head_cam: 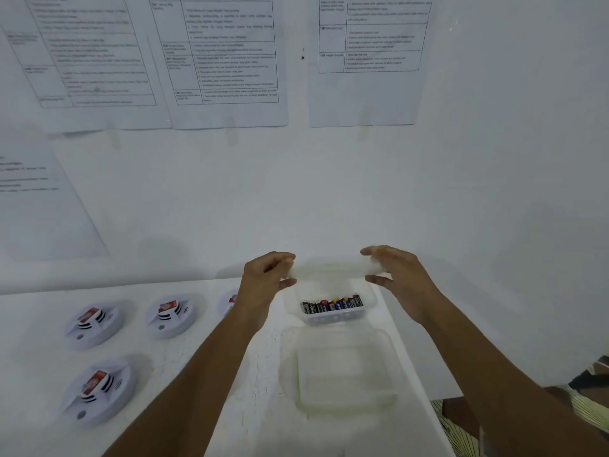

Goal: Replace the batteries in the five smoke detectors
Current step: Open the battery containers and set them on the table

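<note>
both hands (329,278) pinch a blurred clear lid (329,269), hiding one detector (229,301).

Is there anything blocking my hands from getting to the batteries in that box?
Only the lid. Both the left hand and right hand hold it by its ends, just above the far side of the open container. The batteries lie uncovered below; nothing else visible blocks them.

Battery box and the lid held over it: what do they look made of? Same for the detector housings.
Battery box: translucent, slightly frosted plastic, it seems; the batteries show through its wall. Lid, gripped by left hand and right hand: likely the same milky plastic, though blurred. Detector housings: opaque white plastic by their look, smooth and moulded.
</note>
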`<state>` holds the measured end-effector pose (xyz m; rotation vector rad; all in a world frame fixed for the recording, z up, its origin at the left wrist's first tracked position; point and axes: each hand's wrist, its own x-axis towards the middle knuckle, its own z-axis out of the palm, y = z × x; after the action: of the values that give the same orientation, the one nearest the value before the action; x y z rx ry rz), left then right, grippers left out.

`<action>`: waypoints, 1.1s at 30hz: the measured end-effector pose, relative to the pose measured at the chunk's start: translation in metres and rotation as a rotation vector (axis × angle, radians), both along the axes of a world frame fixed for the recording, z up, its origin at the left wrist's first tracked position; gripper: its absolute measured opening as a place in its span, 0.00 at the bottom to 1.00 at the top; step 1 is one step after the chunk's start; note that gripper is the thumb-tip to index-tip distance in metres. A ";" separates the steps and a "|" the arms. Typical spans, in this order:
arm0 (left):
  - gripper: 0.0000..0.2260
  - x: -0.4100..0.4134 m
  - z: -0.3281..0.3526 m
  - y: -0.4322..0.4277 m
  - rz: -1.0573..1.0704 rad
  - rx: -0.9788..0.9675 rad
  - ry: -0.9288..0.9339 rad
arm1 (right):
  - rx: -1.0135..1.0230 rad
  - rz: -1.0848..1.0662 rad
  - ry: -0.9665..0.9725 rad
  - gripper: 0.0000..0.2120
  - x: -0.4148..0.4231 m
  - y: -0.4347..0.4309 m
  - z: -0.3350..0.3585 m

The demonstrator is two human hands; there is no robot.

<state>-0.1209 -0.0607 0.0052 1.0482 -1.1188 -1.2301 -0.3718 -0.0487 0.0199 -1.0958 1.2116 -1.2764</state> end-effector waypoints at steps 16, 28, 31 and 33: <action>0.14 0.004 -0.026 0.008 -0.049 -0.002 -0.053 | -0.032 0.012 0.020 0.08 -0.011 0.019 -0.014; 0.43 -0.022 -0.070 -0.029 -0.280 -0.011 -0.714 | -0.043 -0.272 0.057 0.08 -0.090 0.024 -0.009; 0.43 -0.013 -0.073 -0.034 -0.228 -0.056 -0.675 | -0.056 -0.287 0.063 0.09 -0.097 0.022 -0.013; 0.44 0.000 -0.072 -0.038 -0.188 -0.098 -0.679 | -0.063 -0.308 0.057 0.09 -0.099 0.019 -0.016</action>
<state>-0.1208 -0.0984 -0.0667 1.3529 -1.8104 -0.9628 -0.4709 -0.0294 0.0035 -1.0223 1.4320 -1.5336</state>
